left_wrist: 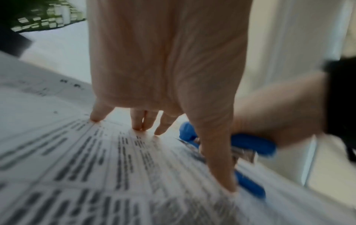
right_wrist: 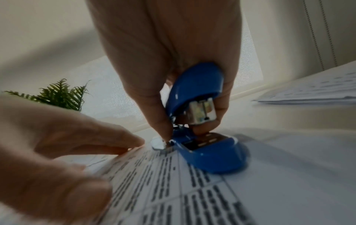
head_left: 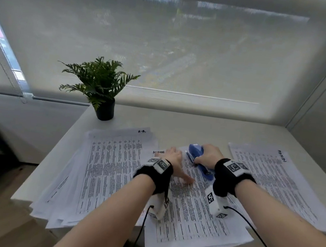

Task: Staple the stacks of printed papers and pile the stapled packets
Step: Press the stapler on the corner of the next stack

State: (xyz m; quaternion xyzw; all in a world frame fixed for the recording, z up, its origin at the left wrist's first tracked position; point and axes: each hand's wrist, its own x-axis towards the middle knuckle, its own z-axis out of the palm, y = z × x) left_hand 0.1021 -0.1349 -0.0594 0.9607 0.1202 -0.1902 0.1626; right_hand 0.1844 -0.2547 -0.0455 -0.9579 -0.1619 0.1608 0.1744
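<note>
Left hand [head_left: 174, 161], fingers spread flat, pins the paper stack [head_left: 195, 208] while the right hand [head_left: 209, 156] grips the blue stapler [head_left: 196, 157] at its corner.

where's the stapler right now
In the head view the blue stapler sits centre-right at the middle paper stack's top edge, gripped by the right hand.

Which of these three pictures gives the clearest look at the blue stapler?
The right wrist view: the stapler fills the middle, jaws apart, metal magazine visible. The head view shows it small, gripped by the right hand. The left wrist view shows only blurred blue parts.
</note>
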